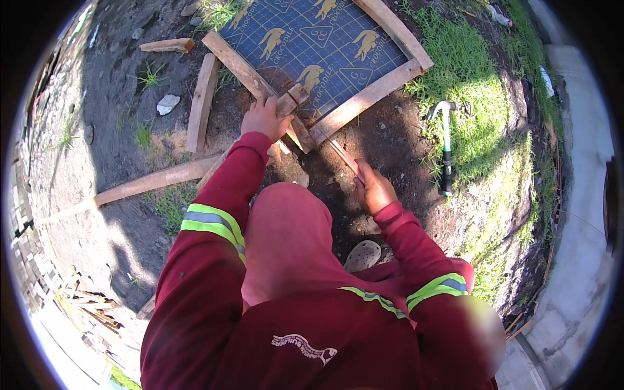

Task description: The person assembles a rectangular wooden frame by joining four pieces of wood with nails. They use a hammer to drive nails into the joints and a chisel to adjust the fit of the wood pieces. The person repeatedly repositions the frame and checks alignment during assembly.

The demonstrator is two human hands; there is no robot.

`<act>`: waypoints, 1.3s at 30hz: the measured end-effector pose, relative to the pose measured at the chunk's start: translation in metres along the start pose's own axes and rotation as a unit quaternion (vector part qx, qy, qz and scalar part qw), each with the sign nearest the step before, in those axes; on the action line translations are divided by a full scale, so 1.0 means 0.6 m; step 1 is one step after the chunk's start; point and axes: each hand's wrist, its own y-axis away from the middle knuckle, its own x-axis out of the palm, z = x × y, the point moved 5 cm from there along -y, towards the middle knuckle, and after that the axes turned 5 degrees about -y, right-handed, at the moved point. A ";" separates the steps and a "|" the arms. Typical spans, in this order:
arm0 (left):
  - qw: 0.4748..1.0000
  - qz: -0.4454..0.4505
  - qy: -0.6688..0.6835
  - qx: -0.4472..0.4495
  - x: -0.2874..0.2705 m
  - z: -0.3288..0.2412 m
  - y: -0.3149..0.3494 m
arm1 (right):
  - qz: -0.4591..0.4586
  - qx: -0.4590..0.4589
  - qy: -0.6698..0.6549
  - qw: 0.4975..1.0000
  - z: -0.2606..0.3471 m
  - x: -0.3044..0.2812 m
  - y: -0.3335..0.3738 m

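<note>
My left hand (263, 120) is closed around a piece of lumber (294, 99), pressing it across the wooden side bar (242, 67) of a frame. More of that piece appears to run back under my left forearm. My right hand (376, 188) grips what looks like a handsaw (341, 153), seen almost edge-on, its thin blade pointing up and left toward the frame's near corner. Fingers hide its handle. The frame borders a dark blue printed panel (331, 55), with another wooden bar (367, 104) along its near right edge.
A claw hammer (446, 143) with a black grip lies on grass to the right. Left of the frame are a short board (203, 104), an offcut (168, 45), a long timber (156, 180) and a white stone (168, 104). A clog-type shoe (363, 255) shows below my right hand.
</note>
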 end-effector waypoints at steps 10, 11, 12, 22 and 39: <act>1.000 0.002 -0.010 -0.015 0.009 0.005 -0.003 | 0.022 0.008 0.018 1.000 0.009 -0.016 -0.014; 0.999 0.016 -0.020 -0.025 0.009 0.005 -0.004 | 0.027 0.037 0.014 0.999 0.002 0.001 -0.023; 1.000 -0.010 -0.021 -0.018 0.001 0.002 -0.003 | 0.021 0.024 -0.010 0.999 0.001 0.010 -0.029; 0.998 -0.058 -0.011 0.012 0.009 0.006 0.003 | 0.070 0.105 0.067 0.990 0.022 -0.081 0.038; 0.999 -0.050 -0.016 0.005 0.007 0.009 -0.002 | 0.069 0.079 0.041 0.994 0.033 -0.006 -0.031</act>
